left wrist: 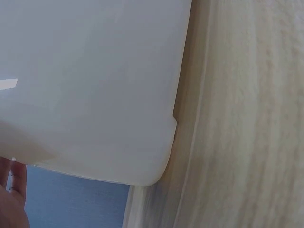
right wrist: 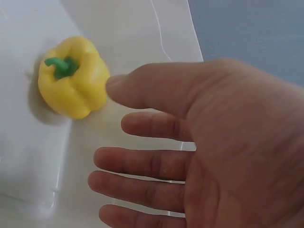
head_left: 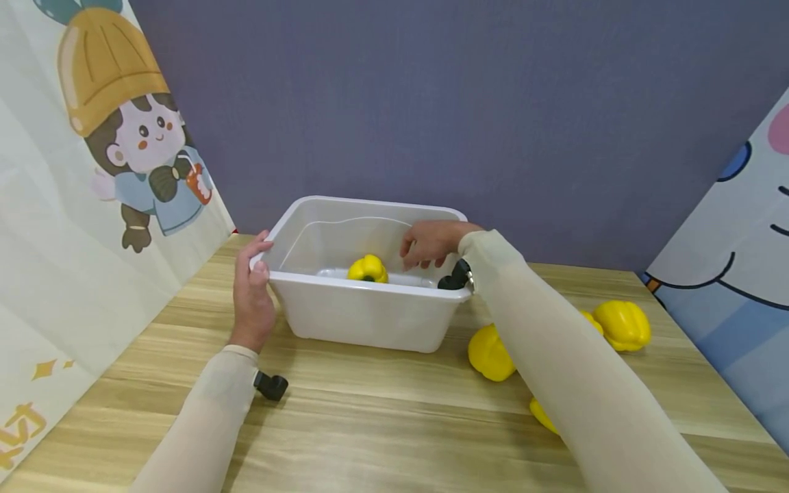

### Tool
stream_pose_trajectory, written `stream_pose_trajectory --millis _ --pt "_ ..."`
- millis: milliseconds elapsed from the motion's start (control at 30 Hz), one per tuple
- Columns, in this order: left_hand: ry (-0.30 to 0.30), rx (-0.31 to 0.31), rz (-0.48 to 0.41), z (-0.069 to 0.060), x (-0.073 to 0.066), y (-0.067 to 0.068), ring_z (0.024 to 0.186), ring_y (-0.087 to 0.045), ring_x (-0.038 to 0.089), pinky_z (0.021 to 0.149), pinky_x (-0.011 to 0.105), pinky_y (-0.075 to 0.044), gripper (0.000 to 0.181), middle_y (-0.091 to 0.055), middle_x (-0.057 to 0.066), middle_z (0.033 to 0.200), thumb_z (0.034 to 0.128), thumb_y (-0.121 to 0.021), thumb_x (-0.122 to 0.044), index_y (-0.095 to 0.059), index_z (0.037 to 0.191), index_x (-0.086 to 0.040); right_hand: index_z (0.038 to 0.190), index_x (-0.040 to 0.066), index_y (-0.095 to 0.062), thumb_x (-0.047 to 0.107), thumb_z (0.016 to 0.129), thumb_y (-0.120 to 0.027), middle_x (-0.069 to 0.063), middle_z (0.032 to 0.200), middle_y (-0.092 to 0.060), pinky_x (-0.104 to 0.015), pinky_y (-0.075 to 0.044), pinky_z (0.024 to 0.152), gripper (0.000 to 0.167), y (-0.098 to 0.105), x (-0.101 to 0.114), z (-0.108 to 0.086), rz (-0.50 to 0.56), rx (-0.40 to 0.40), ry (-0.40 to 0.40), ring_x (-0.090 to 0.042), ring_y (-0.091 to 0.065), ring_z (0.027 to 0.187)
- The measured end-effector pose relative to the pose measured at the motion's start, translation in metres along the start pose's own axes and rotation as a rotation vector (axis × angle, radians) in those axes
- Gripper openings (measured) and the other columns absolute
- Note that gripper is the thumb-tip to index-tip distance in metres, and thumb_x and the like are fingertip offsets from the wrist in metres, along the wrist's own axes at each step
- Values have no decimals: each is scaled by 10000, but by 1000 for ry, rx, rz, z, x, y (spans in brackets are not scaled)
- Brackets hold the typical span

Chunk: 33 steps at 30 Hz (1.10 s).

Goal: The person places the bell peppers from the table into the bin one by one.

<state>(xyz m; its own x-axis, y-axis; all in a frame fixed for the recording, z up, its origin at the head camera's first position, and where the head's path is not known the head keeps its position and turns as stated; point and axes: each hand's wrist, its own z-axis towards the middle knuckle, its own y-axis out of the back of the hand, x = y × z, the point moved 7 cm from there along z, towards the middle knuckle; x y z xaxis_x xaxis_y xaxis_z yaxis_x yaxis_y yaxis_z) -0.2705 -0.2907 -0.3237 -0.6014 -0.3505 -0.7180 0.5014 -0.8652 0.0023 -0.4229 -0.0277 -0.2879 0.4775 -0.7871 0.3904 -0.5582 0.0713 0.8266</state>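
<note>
A white plastic bin [head_left: 364, 311] stands on the table, and a yellow bell pepper [head_left: 368, 268] with a green stem lies inside it. With fingers and thumb at the rim, my left hand [head_left: 253, 294] holds the bin's left end. My right hand [head_left: 431, 243] reaches over the right side into the bin. Its fingers are spread and hold nothing in the right wrist view, where the bell pepper [right wrist: 73, 78] lies just beyond the thumb tip. In the left wrist view, the bin's outer wall [left wrist: 90, 85] fills much of the frame, and a few fingers show at the lower left.
Right of the bin, several more yellow bell peppers [head_left: 622, 325] lie on the wooden table [head_left: 345, 418], some partly covered by my right sleeve. A grey-blue panel [head_left: 468, 103] rises behind the bin. Printed cartoon sheets [head_left: 55, 226] stand at both sides.
</note>
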Motion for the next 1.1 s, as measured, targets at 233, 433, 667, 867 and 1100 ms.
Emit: stream_pose_trajectory --millis 233,433,667,867,1100 --pt "29 4 -1 0 1 0 1416 -355 242 1101 303 -272 456 -456 79 1507 982 -348 -230 -512 1317 30 1197 105 -660 304 986 -570 -89 1125 -659 -399 -558 836 304 4 0 0 11 -46 34 -279 -637 1048" --pt "-1 0 -21 3 0 -2 1419 -350 268 1116 323 -262 450 -458 110 1499 973 -350 -202 -512 1313 45 1239 98 -633 307 988 -583 -119 1155 -652 -413 -553 854 331 9 0 0 69 -49 32 -284 -637 1062" --pt "13 -6 21 -2 1 0 1422 -349 263 1113 350 -262 455 -463 84 1502 981 -335 -219 -517 1326 15 1251 82 -619 303 989 -582 -138 1161 -649 -404 -556 848 344 8 2 1 127 -23 34 -291 -646 1061" --pt "-12 -9 -19 -4 1 1 1414 -355 304 1100 304 -270 449 -452 147 1499 982 -332 -194 -511 1312 51 1256 92 -619 326 987 -581 -134 1184 -648 -381 -555 843 359 8 4 -3 142 -24 44 -305 -641 1075" --pt "-14 -6 -24 -1 0 3 1415 -359 294 1103 304 -274 455 -454 128 1501 990 -333 -217 -508 1320 42 1286 74 -612 304 993 -574 -142 1165 -658 -379 -552 839 374 20 10 -12 185 -81 88 -264 -648 1033"
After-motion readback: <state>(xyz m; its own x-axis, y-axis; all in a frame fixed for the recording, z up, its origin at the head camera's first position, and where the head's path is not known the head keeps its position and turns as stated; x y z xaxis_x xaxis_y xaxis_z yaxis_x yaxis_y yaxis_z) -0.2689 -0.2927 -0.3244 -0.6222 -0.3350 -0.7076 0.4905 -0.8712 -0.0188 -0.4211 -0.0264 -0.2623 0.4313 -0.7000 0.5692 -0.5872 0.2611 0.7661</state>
